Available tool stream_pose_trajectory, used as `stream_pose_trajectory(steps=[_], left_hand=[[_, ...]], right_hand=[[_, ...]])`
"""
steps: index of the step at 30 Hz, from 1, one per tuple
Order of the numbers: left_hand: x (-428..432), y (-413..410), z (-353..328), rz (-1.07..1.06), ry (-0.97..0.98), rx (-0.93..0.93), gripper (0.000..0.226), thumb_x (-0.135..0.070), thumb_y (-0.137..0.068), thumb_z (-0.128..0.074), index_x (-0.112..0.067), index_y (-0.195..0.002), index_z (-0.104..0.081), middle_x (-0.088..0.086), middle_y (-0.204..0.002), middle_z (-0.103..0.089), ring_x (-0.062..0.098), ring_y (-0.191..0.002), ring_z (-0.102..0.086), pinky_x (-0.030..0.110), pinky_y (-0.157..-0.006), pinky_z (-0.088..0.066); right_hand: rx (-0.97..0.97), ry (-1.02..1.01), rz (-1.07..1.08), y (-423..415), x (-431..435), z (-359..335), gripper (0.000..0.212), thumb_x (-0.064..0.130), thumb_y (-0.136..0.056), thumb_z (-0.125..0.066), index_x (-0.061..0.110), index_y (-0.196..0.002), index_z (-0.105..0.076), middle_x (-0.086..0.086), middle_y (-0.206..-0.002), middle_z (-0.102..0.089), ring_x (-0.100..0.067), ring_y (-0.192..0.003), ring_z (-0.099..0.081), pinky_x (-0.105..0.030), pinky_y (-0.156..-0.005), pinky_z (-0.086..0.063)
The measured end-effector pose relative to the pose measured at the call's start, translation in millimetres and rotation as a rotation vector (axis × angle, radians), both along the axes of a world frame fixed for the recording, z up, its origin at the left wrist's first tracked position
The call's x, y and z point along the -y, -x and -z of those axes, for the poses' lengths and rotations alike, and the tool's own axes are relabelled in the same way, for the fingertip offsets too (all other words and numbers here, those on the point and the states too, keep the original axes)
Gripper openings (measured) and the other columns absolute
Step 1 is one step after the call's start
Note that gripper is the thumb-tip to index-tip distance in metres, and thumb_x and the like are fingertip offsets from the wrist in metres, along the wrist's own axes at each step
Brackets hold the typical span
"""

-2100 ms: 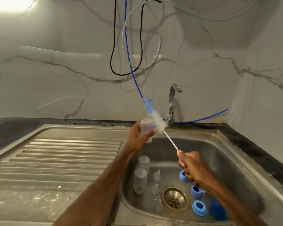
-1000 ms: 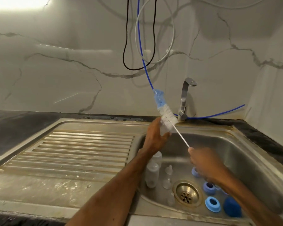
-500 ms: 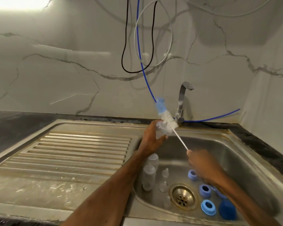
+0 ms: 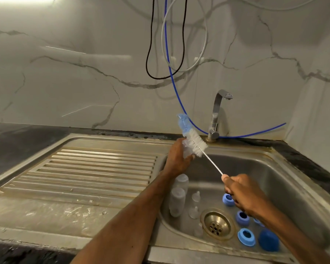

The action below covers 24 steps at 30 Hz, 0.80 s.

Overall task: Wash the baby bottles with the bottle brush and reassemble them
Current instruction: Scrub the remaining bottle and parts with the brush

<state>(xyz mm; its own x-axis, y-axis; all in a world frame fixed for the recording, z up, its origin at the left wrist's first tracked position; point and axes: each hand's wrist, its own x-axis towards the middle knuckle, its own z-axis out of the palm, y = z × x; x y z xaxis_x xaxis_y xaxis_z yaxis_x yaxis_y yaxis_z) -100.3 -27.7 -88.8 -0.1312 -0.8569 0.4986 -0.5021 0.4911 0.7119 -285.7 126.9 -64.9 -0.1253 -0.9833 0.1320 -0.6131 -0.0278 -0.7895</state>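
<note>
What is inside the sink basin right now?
Two clear bottles near the left wall, small clear teats, a drain, three blue rings and a blue cap. The right hand, gripping the brush, covers most of another blue piece; anything else under that arm is hidden.

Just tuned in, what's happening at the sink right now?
A person holds a clear baby bottle in the left hand over the sink and holds the bottle brush against it with the right hand. More bottles, teats and blue rings sit in the sink, not yet reassembled.
</note>
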Motion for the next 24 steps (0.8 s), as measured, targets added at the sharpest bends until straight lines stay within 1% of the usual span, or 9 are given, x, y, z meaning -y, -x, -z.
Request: stream_pose_trajectory(steps=[4, 7, 11, 14, 16, 19, 20, 22, 24], left_hand=[[-9.8, 9.5, -4.7, 0.065, -0.020, 0.061, 0.065, -0.016, -0.088, -0.078, -0.016, -0.143, -0.043, 0.007, -0.139, -0.055, 0.018, -0.125, -0.053, 0.037, -0.106, -0.047], [-13.8, 19.6, -5.4, 0.100, 0.009, 0.093, 0.061, -0.016, -0.088, -0.078, -0.013, -0.140, -0.046, 0.008, -0.138, -0.056, 0.019, -0.123, -0.054, 0.030, -0.098, -0.044], [-1.8, -4.2, -2.9, -0.004, -0.015, -0.040, 0.060, -0.017, -0.086, -0.081, -0.012, -0.136, -0.048, 0.005, -0.129, -0.060, 0.010, -0.110, -0.056, 0.022, -0.088, -0.049], [-9.2, 5.7, -8.9, 0.072, -0.025, 0.005, 0.064, -0.016, -0.088, -0.079, -0.014, -0.141, -0.044, 0.004, -0.135, -0.057, 0.006, -0.113, -0.051, 0.008, -0.081, -0.039], [-13.7, 15.8, -15.3, 0.102, -0.032, -0.079, 0.061, -0.014, -0.088, -0.078, -0.014, -0.139, -0.045, 0.001, -0.134, -0.056, 0.006, -0.113, -0.052, 0.010, -0.082, -0.043], [-10.1, 10.7, -14.3, 0.080, -0.067, -0.212, 0.060, -0.014, -0.086, -0.081, -0.014, -0.136, -0.047, -0.003, -0.125, -0.058, 0.012, -0.112, -0.059, 0.028, -0.090, -0.054], [-9.7, 8.1, -11.6, 0.089, -0.086, -0.180, 0.061, -0.016, -0.086, -0.081, -0.015, -0.137, -0.046, -0.003, -0.125, -0.058, 0.013, -0.113, -0.060, 0.027, -0.090, -0.054], [-13.4, 10.9, -10.3, 0.128, -0.088, -0.073, 0.064, -0.018, -0.088, -0.080, -0.015, -0.141, -0.044, -0.004, -0.128, -0.056, 0.012, -0.115, -0.058, 0.015, -0.083, -0.045], [-15.6, 20.4, -12.5, 0.179, -0.073, -0.042, 0.066, -0.020, -0.088, -0.079, -0.015, -0.143, -0.043, -0.005, -0.131, -0.054, 0.009, -0.115, -0.054, 0.013, -0.086, -0.043]], right_hand=[[-0.045, -0.005, 0.039, -0.7, 7.2, -4.3, 0.053, 0.035, -0.106, -0.044, 0.014, -0.058, -0.050, 0.004, -0.040, -0.036, -0.005, -0.031, -0.031, -0.023, -0.041, -0.028], [0.032, -0.018, 0.030, -1.6, 8.3, -5.9, 0.050, 0.036, -0.107, -0.042, 0.012, -0.064, -0.050, 0.000, -0.046, -0.033, -0.008, -0.033, -0.028, -0.020, -0.036, -0.024], [0.005, -0.069, -0.022, -0.8, -1.7, 2.0, 0.054, 0.037, -0.106, -0.044, 0.016, -0.057, -0.048, 0.000, -0.046, -0.035, -0.007, -0.035, -0.027, -0.020, -0.038, -0.024], [0.087, -0.048, 0.037, -5.1, 4.1, -8.2, 0.053, 0.033, -0.107, -0.044, 0.012, -0.059, -0.049, -0.001, -0.044, -0.034, -0.008, -0.032, -0.027, -0.019, -0.036, -0.024], [0.210, -0.063, 0.050, -7.4, 3.0, -14.3, 0.050, 0.032, -0.107, -0.043, 0.010, -0.063, -0.048, -0.002, -0.046, -0.032, -0.009, -0.031, -0.025, -0.018, -0.033, -0.021], [0.209, -0.119, -0.008, -7.0, -8.1, -9.3, 0.051, 0.036, -0.107, -0.042, 0.013, -0.062, -0.046, 0.000, -0.046, -0.030, -0.009, -0.034, -0.023, -0.017, -0.036, -0.018], [0.175, -0.123, -0.010, -7.3, -8.8, -8.5, 0.051, 0.036, -0.107, -0.042, 0.014, -0.062, -0.047, 0.000, -0.046, -0.031, -0.009, -0.034, -0.023, -0.018, -0.037, -0.019], [0.138, -0.093, 0.026, -7.9, -4.2, -11.8, 0.051, 0.035, -0.107, -0.043, 0.013, -0.061, -0.048, -0.001, -0.047, -0.033, -0.010, -0.034, -0.025, -0.019, -0.036, -0.021], [0.208, -0.091, 0.051, -7.8, -0.4, -17.3, 0.050, 0.034, -0.108, -0.042, 0.012, -0.063, -0.048, -0.002, -0.048, -0.033, -0.010, -0.033, -0.025, -0.018, -0.035, -0.021]])
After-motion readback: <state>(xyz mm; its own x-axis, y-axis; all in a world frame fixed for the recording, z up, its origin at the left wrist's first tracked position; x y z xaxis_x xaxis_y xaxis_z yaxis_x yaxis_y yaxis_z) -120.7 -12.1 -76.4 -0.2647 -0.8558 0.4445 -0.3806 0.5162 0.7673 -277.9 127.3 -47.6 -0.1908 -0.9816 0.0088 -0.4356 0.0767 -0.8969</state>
